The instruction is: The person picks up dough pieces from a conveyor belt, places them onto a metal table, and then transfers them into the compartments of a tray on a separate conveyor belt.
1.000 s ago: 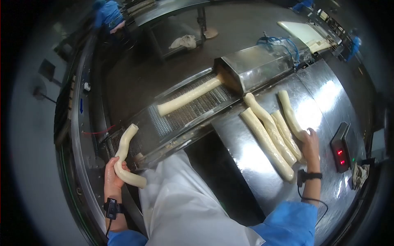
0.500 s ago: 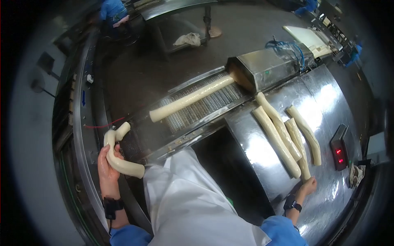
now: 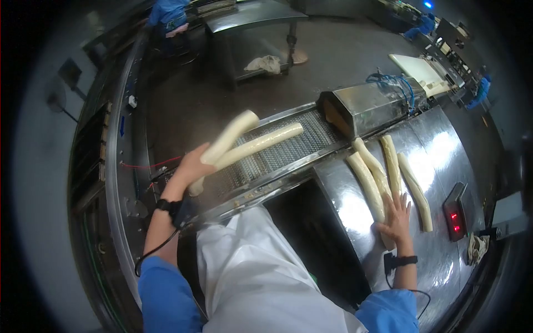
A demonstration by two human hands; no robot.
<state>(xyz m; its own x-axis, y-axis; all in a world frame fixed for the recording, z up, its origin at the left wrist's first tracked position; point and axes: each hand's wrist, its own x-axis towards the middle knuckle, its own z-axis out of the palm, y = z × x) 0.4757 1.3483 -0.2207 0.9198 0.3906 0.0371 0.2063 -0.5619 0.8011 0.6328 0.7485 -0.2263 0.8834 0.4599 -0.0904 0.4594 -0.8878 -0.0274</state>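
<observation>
At the near end of the mesh conveyor, my left hand (image 3: 195, 164) is closed around a pale dough log (image 3: 232, 132), which slants upward with its lower end showing under the palm. Just beside it, a second dough log (image 3: 272, 142) lies along the belt; its near end is hidden at my hand. Several dough logs (image 3: 367, 176) rest roughly side by side on the steel table. My right hand (image 3: 396, 219) lies over their near ends with fingers spread, touching them without a grip.
The mesh conveyor (image 3: 311, 125) runs from a metal housing (image 3: 375, 108) with blue hoses. A scale display (image 3: 456, 219) with red digits stands at the steel table's (image 3: 355, 222) right, near a crumpled cloth (image 3: 477, 248). Two people in blue (image 3: 168, 14) (image 3: 422, 26) are farther back.
My left hand has carried its bent dough log up and right over the conveyor, where it now looks straighter. The belt's log has shifted toward me. My right hand has moved up and spread open.
</observation>
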